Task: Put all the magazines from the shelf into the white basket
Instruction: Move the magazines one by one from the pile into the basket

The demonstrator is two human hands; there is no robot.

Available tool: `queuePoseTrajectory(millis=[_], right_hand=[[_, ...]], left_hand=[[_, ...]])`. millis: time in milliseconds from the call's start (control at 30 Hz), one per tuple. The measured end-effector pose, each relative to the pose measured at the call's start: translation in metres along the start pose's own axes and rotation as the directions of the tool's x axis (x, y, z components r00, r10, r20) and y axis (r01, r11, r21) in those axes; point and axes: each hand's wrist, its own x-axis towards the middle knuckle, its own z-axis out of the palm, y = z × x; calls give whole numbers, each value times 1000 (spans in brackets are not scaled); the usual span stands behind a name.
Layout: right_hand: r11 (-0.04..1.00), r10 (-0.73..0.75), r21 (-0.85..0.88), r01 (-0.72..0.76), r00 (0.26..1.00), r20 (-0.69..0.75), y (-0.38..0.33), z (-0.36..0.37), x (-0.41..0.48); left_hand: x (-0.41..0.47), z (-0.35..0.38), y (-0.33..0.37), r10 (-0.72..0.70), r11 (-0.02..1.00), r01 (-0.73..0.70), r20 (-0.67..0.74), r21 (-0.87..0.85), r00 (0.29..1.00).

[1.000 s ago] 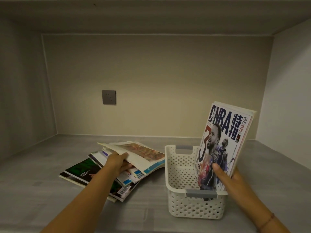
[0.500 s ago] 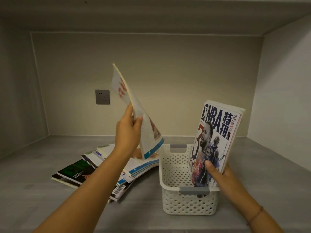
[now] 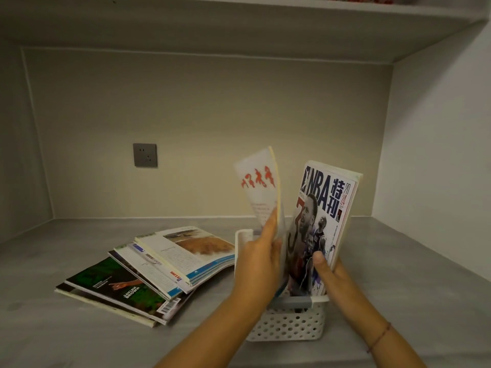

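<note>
A white perforated basket (image 3: 289, 325) stands on the grey shelf (image 3: 79, 338), right of centre. Upright in it is an NBA magazine (image 3: 322, 216), which my right hand (image 3: 332, 277) grips by its lower right edge. My left hand (image 3: 259, 264) holds a white magazine with red lettering (image 3: 259, 187) upright over the basket, just left of the NBA one; its lower end is hidden behind my hand. A fanned pile of several magazines (image 3: 148, 272) lies flat to the basket's left, topped by one showing a brown picture.
A grey wall socket (image 3: 145, 155) sits on the back wall. Side walls close the shelf at left and right, and another shelf board (image 3: 239, 19) runs overhead.
My left hand lifted the top magazine off the pile, raised it and carried it right to the basket beside the NBA magazine. My right hand has kept its hold.
</note>
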Motion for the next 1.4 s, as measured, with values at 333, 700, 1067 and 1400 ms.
queuePoseTrajectory(millis=[333,700,1067,1400], right_hand=[[997,-47,62,44,998,43,4,1,4],[994,-65,94,57,994,89,10,0,7],[998,-3,61,-1,998,56,14,-9,4],[1000,8,1,-8,996,85,9,-14,9]], left_hand=[[-13,8,9,27,985,55,459,-164,888],[10,4,-7,-45,931,301,750,-208,660],[80,35,-44,-464,683,664,520,-306,717],[115,64,-46,-496,687,709,612,-158,616]])
